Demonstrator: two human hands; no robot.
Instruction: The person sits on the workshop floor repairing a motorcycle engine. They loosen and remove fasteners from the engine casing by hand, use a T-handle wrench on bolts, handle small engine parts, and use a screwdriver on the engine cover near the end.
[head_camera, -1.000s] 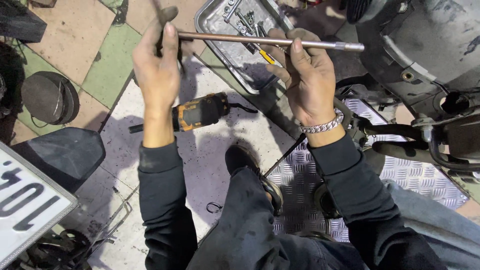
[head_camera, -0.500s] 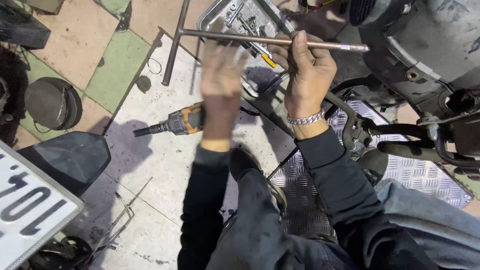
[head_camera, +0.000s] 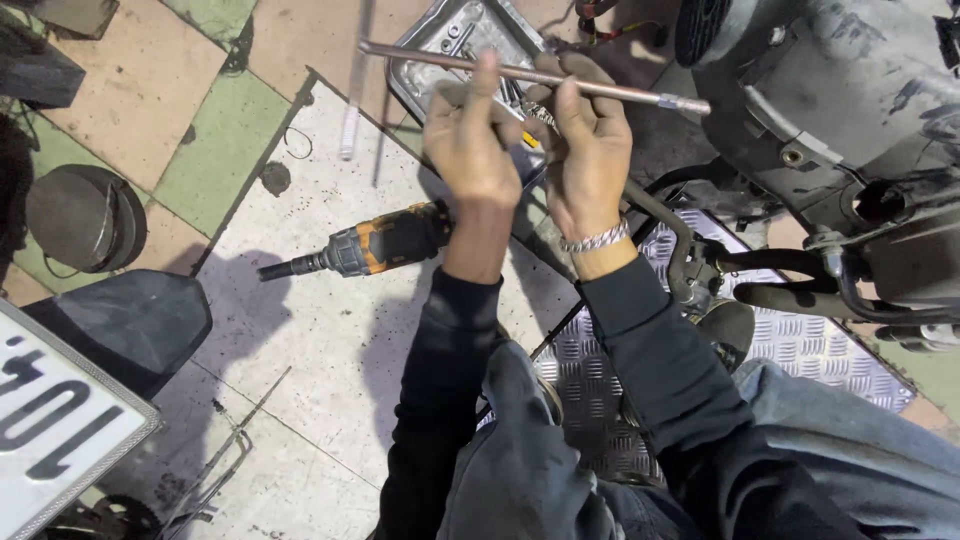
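One long metal rod (head_camera: 610, 89) crosses the upper middle of the frame, gripped by the right hand (head_camera: 590, 160); the left hand (head_camera: 470, 140) touches it with fingers half open. One drill (head_camera: 360, 248) lies below. One white rectangular sign (head_camera: 50, 430) sits lower left.

Both arms are showing long dark sleeves, snug and creasing at the cuffs. The right hand (head_camera: 590, 150) is wearing a silver chain bracelet (head_camera: 593, 239) at the wrist, while the left hand (head_camera: 470, 140) is going bare. Faded blue denim is covering one leg (head_camera: 850, 430).
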